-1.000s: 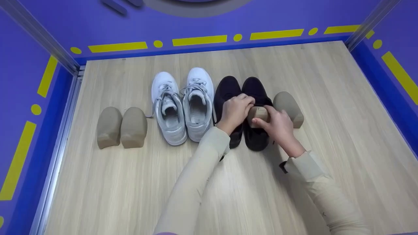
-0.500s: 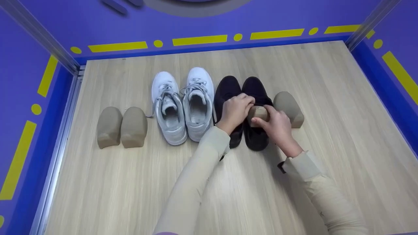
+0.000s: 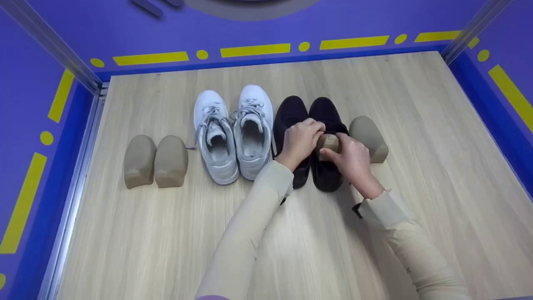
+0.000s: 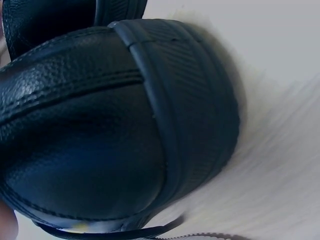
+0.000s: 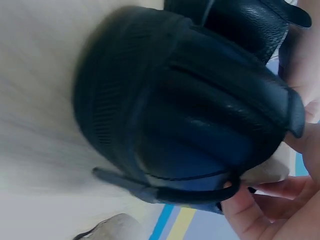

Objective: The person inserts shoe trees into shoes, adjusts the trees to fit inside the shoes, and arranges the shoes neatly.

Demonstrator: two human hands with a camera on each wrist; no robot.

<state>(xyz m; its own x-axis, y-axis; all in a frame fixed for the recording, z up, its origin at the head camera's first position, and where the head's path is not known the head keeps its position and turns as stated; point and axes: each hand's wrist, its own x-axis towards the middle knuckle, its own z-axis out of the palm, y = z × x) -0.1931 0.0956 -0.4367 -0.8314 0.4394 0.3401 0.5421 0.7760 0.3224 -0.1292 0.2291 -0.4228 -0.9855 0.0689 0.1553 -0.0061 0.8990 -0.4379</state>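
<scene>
We find the right hand [image 3: 352, 156], fingers clamped on a block [image 3: 327, 143] in the black shoe [image 3: 324, 111], which the left hand [image 3: 300, 139] pinches, presumably for steadiness.

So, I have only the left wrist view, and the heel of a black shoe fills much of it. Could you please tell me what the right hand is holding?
Observer: The right hand holds a tan block at the opening of the rightmost black shoe.
Operator: Thank you. Is another such block near to it?
Observer: Yes, a second tan block lies just right of that shoe.
Operator: And what stands left of the black shoes?
Observer: A pair of white sneakers, side by side.
</scene>
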